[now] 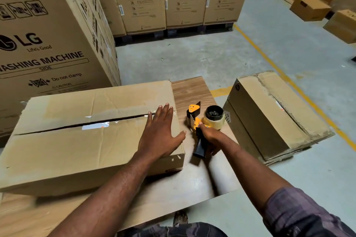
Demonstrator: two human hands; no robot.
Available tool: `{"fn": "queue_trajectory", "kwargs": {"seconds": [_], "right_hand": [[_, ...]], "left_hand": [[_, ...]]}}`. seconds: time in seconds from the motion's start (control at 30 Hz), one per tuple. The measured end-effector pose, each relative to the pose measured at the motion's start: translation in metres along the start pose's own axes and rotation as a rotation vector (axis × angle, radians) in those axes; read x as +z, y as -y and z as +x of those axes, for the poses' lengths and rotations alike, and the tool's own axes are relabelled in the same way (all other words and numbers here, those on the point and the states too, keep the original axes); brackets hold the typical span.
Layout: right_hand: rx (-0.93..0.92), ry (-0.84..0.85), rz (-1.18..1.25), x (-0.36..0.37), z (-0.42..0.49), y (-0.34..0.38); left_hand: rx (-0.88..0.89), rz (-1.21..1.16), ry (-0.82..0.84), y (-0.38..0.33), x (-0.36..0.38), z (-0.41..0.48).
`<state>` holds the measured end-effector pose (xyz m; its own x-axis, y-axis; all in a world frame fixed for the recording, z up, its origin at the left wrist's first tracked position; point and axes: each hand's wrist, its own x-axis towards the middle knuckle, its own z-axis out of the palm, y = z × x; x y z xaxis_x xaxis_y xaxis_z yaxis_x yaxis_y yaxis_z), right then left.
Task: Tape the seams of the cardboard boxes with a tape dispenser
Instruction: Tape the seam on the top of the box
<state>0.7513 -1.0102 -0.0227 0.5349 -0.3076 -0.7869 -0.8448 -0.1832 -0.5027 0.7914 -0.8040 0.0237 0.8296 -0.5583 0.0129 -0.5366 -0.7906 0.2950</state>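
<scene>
Head view
Left hand: my left hand point(159, 132) lies flat, palm down, on the right end of the box point(77, 150). The fingers are straight and close together, holding nothing. They point away from me and their tips reach the right end of the seam point(86, 123). My thumb is spread out over the box's right edge.
Left arm: bare, stretched forward from the near left across the near corner of the box.
Right hand: my right hand point(211, 137) is curled tight round the black handle of the tape dispenser point(195, 121), with my thumb up on its yellow frame.
Right arm: it reaches in from the near right, with a checked sleeve point(300, 213) pushed up past the elbow.
Tape dispenser: on the table point(192, 92), just right of the box and apart from it. The handle points toward me, and the tape roll point(214, 119) is on its right side.
Box: lying flat on the left part of the table. Its top flaps are not quite closed, so a dark gap runs along the seam, with shiny scraps of tape on it.
Second box: a second box point(269, 113) sits on the floor point(192, 57) to the right of the table, on flattened cardboard.
Cartons: tall washing machine cartons point(48, 48) stand at the left and along the far side.
Floor: grey, with a yellow line point(285, 75) running along it at the right.
</scene>
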Motion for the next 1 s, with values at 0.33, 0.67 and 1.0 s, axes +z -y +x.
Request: {"fn": "queue_trajectory", "kwargs": {"seconds": [0.33,0.67,1.0], "right_hand": [[-0.566,0.189,0.477,0.039,-0.044,0.073],[-0.516,-0.143,0.176,0.044,-0.051,0.059],[-0.428,-0.01,0.281,0.063,-0.054,0.056]], "left_hand": [[-0.027,-0.087,-0.075,0.0,0.0,0.002],[-0.032,-0.124,-0.093,0.002,0.001,0.002],[-0.008,-0.153,-0.089,0.0,-0.001,-0.002]]}}
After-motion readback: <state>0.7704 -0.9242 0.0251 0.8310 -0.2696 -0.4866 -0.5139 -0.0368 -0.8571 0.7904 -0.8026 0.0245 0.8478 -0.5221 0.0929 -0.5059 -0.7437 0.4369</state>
